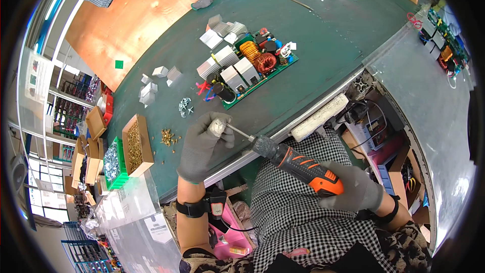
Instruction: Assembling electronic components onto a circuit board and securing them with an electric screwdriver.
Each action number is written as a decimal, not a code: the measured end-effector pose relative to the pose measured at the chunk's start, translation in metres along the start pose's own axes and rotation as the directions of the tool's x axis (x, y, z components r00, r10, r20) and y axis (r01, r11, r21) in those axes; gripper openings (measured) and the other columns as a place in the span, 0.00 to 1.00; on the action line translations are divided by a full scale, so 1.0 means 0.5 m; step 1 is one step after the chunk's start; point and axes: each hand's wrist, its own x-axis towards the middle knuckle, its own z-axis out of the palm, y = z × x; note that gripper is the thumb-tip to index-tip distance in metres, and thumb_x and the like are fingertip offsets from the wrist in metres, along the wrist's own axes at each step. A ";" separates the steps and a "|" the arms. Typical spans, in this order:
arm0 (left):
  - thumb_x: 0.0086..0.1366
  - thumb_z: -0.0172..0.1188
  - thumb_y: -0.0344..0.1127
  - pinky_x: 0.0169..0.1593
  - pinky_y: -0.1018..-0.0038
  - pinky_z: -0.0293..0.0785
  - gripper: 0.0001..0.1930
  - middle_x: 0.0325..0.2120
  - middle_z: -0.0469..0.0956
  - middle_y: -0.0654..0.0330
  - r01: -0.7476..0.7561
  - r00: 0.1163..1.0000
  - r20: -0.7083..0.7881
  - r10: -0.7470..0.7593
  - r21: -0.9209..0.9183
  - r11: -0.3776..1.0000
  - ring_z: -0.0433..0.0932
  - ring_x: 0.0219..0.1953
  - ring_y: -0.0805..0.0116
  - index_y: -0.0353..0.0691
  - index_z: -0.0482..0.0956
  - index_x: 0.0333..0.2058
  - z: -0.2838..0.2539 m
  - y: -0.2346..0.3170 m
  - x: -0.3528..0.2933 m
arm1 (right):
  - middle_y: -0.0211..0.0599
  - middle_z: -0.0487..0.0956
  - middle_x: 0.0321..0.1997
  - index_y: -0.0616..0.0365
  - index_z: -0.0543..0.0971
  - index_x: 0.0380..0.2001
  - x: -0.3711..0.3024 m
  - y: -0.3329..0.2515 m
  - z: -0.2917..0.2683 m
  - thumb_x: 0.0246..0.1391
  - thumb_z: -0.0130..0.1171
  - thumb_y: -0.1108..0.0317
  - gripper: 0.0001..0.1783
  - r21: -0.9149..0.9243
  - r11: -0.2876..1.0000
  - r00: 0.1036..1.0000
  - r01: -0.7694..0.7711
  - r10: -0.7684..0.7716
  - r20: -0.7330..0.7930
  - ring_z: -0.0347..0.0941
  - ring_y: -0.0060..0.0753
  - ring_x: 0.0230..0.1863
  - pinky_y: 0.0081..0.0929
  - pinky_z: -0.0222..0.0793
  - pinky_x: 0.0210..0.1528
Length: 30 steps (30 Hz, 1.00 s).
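Note:
My right hand, in a grey glove, is wrapped round the rear of an orange and black electric screwdriver. Its long bit points left, and the tip reaches the fingers of my left hand. That hand, gloved too, is closed at the table's front edge. A whitish lump shows at its fingertips; whether this is wrapping on a finger or a held part, I cannot tell. Beyond the hands lies a green circuit board with copper coils, capacitors and silver heat sinks. Silvery clips are piled just past my left hand.
Loose brass screws lie left of my left hand, beside a cardboard box of screws and a green bin. Several heat sinks stand behind the board. Another populated board is at far right. A pink tray sits below.

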 end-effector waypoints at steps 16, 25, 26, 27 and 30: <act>0.58 0.65 0.39 0.52 0.62 0.72 0.20 0.37 0.81 0.61 -0.278 0.786 0.205 0.583 0.960 0.037 0.78 0.44 0.56 0.49 0.78 0.51 0.051 0.012 0.244 | 0.30 0.73 0.27 0.60 0.70 0.42 0.077 0.043 0.013 0.51 0.64 0.48 0.28 0.751 0.557 0.935 -0.354 0.183 0.304 0.72 0.21 0.24 0.21 0.73 0.25; 0.56 0.67 0.35 0.46 0.64 0.72 0.21 0.27 0.78 0.61 -0.326 0.850 0.211 0.483 0.930 0.168 0.78 0.36 0.61 0.47 0.78 0.50 0.025 -0.004 0.270 | 0.36 0.75 0.25 0.62 0.70 0.41 0.087 0.058 0.027 0.55 0.60 0.42 0.31 0.859 0.355 0.926 -0.370 0.069 0.371 0.73 0.24 0.20 0.21 0.73 0.21; 0.57 0.66 0.35 0.42 0.65 0.72 0.22 0.26 0.76 0.61 -0.327 0.853 0.220 0.474 0.932 0.156 0.76 0.34 0.63 0.47 0.78 0.52 0.023 -0.004 0.273 | 0.36 0.75 0.24 0.62 0.70 0.41 0.085 0.055 0.029 0.55 0.59 0.41 0.31 0.859 0.364 0.930 -0.362 0.079 0.358 0.73 0.24 0.20 0.22 0.73 0.21; 0.58 0.66 0.35 0.39 0.66 0.73 0.23 0.25 0.73 0.61 -0.343 0.845 0.237 0.479 0.928 0.147 0.75 0.32 0.65 0.47 0.77 0.54 0.021 -0.005 0.275 | 0.37 0.75 0.24 0.62 0.70 0.41 0.084 0.052 0.030 0.56 0.58 0.39 0.32 0.861 0.364 0.933 -0.354 0.076 0.351 0.73 0.25 0.19 0.22 0.73 0.21; 0.59 0.66 0.36 0.40 0.65 0.73 0.22 0.27 0.74 0.60 -0.385 0.820 0.271 0.504 0.913 0.135 0.75 0.32 0.64 0.47 0.78 0.53 0.017 -0.004 0.282 | 0.38 0.76 0.22 0.62 0.70 0.40 0.086 0.038 0.024 0.56 0.55 0.34 0.35 0.885 0.242 0.917 -0.398 0.059 0.396 0.73 0.26 0.18 0.22 0.73 0.20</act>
